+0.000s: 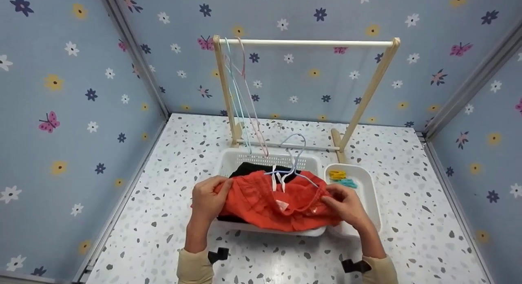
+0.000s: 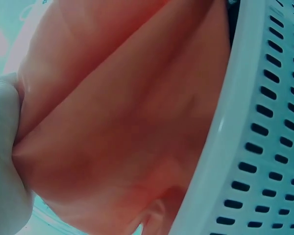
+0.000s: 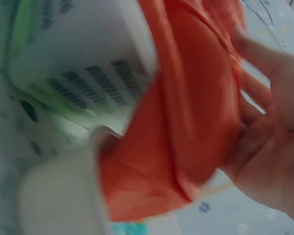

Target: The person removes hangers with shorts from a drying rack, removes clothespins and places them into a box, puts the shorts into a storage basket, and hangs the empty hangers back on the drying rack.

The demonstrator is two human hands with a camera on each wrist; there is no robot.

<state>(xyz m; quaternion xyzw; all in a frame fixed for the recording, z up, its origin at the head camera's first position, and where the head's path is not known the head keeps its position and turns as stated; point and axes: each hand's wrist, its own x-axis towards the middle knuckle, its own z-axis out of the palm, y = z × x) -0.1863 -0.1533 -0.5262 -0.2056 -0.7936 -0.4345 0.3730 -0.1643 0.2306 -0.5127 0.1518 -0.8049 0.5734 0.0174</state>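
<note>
Between the two hands, a red-orange garment [image 1: 253, 198] with a white label at its neck is spread over the white basket [image 1: 228, 157]. A light blue hanger [image 1: 299, 153] sits in its neck opening, hook upward, with white straps beside it. My left hand [image 1: 209, 196] pinches the garment's left side between thumb and fingers; the left wrist view shows the cloth gathered at that grip. On the other side, my right hand [image 1: 346, 202] holds the right shoulder edge near the hanger's end, thumb on top. Dark cloth [image 1: 246, 168] lies in the basket under the garment.
Behind the basket stands a wooden rack with a white rail [image 1: 306, 42]. A mint hanger [image 1: 236, 92] and a pink hanger [image 1: 253, 104] hang at its left end. To the right, a white tray [image 1: 369, 194] holds yellow clips [image 1: 337, 175] and teal clips [image 1: 346, 183].
</note>
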